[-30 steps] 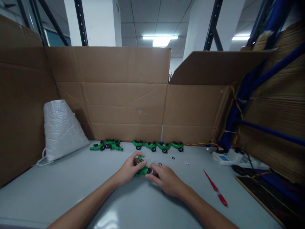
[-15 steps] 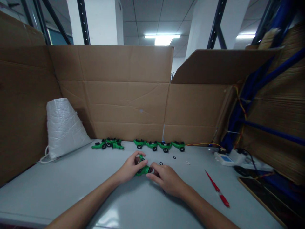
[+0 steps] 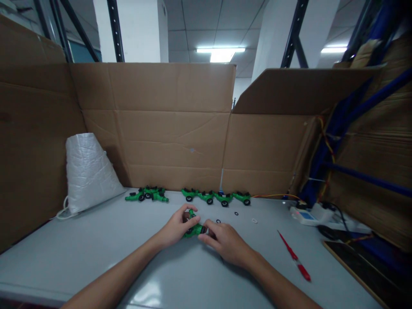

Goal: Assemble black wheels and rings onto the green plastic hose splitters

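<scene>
Over the middle of the table my left hand is closed around a small green toy vehicle with dark parts. My right hand pinches the dark right end of that vehicle between thumb and fingers; the fingertips partly hide what they grip. Just beyond the right hand lies a small black ring. Another black ring and a small white ring rest farther to the right.
Similar green toy vehicles with black wheels line the back, with a cluster of green pieces to their left. A red pointed tool lies at right. A silvery bag, cardboard walls and a power strip surround the table.
The camera view has shifted very slightly. Both hands keep the same hold on the green toy vehicle.
</scene>
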Demonstrator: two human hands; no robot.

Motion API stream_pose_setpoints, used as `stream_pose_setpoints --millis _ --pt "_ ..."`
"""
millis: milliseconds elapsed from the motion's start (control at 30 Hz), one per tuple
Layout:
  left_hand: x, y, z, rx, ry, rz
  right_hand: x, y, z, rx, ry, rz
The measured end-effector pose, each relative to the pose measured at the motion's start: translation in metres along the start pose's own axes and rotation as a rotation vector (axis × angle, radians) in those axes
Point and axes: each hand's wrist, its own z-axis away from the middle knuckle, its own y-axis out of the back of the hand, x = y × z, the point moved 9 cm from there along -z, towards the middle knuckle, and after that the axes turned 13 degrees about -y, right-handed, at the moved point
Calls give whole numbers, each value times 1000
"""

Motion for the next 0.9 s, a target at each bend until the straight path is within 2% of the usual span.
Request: stream_pose_setpoints --millis 533,900 --pt "-3 3 -1 28 10 41 2 2 0 66 -3 15" --pt "-3 4 -1 25 20 27 6 3 -1 66 -33 -33"
